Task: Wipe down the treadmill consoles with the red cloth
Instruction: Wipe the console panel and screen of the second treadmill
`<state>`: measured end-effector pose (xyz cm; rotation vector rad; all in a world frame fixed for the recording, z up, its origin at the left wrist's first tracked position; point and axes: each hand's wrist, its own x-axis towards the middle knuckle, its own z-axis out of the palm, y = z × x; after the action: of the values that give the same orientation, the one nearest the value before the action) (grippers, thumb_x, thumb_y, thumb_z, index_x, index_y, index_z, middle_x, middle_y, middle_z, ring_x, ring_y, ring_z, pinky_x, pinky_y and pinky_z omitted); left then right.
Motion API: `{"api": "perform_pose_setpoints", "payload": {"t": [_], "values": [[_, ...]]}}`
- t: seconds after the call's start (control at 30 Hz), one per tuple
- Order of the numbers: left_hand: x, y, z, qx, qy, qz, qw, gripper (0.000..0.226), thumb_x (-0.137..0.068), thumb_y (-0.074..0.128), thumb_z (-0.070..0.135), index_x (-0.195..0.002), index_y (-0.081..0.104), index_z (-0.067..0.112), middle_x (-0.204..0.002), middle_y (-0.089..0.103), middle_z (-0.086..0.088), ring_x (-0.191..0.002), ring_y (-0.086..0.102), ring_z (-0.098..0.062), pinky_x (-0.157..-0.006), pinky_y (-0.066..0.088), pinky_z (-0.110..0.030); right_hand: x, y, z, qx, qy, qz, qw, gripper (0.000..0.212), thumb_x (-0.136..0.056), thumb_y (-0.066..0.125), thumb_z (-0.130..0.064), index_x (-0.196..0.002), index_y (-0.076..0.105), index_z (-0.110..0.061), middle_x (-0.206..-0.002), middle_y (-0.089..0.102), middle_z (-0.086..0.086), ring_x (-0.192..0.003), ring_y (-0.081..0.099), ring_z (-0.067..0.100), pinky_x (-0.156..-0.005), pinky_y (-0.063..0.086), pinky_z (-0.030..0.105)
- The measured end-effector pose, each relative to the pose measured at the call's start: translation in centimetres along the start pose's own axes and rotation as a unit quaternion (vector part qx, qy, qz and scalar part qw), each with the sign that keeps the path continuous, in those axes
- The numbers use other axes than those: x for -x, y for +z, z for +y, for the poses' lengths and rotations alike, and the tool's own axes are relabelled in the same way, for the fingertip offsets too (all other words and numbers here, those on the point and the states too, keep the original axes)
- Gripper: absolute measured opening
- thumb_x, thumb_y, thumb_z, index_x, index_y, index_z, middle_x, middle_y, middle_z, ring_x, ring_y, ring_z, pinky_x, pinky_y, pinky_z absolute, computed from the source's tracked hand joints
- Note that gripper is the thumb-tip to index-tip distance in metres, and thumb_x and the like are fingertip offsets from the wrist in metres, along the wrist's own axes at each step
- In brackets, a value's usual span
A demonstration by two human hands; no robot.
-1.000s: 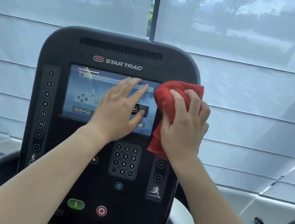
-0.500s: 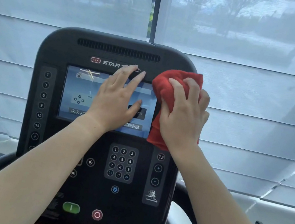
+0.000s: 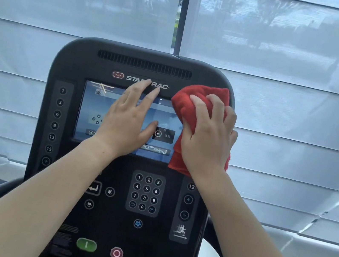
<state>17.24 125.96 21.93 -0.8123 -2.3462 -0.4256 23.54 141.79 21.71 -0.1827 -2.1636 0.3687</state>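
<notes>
**Wiping the Star Trac console [image 3: 80, 64] along its right edge**

Grips bunched red cloth [image 3: 190, 107] in right hand [image 3: 206, 141], pressed beside the touchscreen [image 3: 92, 113]'s right edge. Rests left hand [image 3: 126, 123] flat, fingers straight, on the touchscreen. Best to keep pressure even and overlap strokes.

Left hand [image 3: 127, 120] covers the screen [image 3: 90, 110]; keypad [image 3: 145, 192] lies unobstructed
</notes>
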Motion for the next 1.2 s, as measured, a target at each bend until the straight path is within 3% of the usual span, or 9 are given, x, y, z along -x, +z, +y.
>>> {"api": "perform_pose_setpoints", "payload": {"t": [0.3, 0.57, 0.8, 0.97, 1.2], "values": [[-1.5, -0.9, -2.4, -0.016, 0.02, 0.001, 1.0, 0.066, -0.084, 0.044, 0.04, -0.143, 0.031, 0.013, -0.149, 0.026, -0.009, -0.137, 0.024, -0.026, -0.107, 0.027, -0.054, -4.8, 0.8, -2.5, 0.006, 0.006, 0.009, 1.0, 0.042, -0.088, 0.058, -0.027, -0.13, 0.05, -0.027, -0.139, 0.041, 0.003, -0.126, 0.031, 0.032, -0.088, 0.038, 0.057], [-2.3, -0.3, -3.0, -0.02, 0.036, 0.025, 0.999, 0.067, -0.085, 0.039, 0.042, -0.144, 0.029, 0.014, -0.151, 0.026, -0.008, -0.139, 0.02, -0.025, -0.111, 0.014, -0.048, -4.7, 1.6, -3.0, 0.019, -0.02, 0.043, 0.999, 0.042, -0.085, 0.062, -0.026, -0.126, 0.053, -0.025, -0.133, 0.048, 0.005, -0.118, 0.04, 0.033, -0.079, 0.044, 0.057], [-2.2, -0.6, -4.3, -0.022, 0.063, 0.01, 0.998, 0.067, -0.086, 0.035, 0.044, -0.146, 0.025, 0.015, -0.153, 0.021, -0.006, -0.14, 0.018, -0.023, -0.111, 0.024, -0.05, -3.1, 2.4, -3.7, 0.017, -0.026, 0.031, 0.999, 0.043, -0.083, 0.064, -0.026, -0.125, 0.054, -0.027, -0.133, 0.047, 0.002, -0.117, 0.038, 0.031, -0.077, 0.044, 0.055], [-1.8, -1.3, -5.7, -0.029, 0.034, 0.016, 0.999, 0.067, -0.087, 0.037, 0.043, -0.144, 0.027, 0.011, -0.152, 0.023, -0.008, -0.14, 0.02, -0.024, -0.11, 0.027, -0.05, -6.1, 2.4, -4.8, 0.013, -0.014, 0.035, 0.999, 0.042, -0.086, 0.06, -0.025, -0.127, 0.053, -0.024, -0.135, 0.046, 0.005, -0.12, 0.038, 0.034, -0.081, 0.042, 0.058], [-0.7, -1.6, -7.2, -0.041, 0.036, 0.0, 0.998, 0.067, -0.087, 0.037, 0.044, -0.145, 0.026, 0.012, -0.153, 0.022, -0.008, -0.139, 0.022, -0.025, -0.108, 0.029, -0.05, -2.0, 3.9, -6.3, 0.009, -0.057, 0.022, 0.998, 0.043, -0.082, 0.065, -0.024, -0.124, 0.055, -0.026, -0.132, 0.049, 0.004, -0.115, 0.033, 0.029, -0.077, 0.042, 0.054]]}}
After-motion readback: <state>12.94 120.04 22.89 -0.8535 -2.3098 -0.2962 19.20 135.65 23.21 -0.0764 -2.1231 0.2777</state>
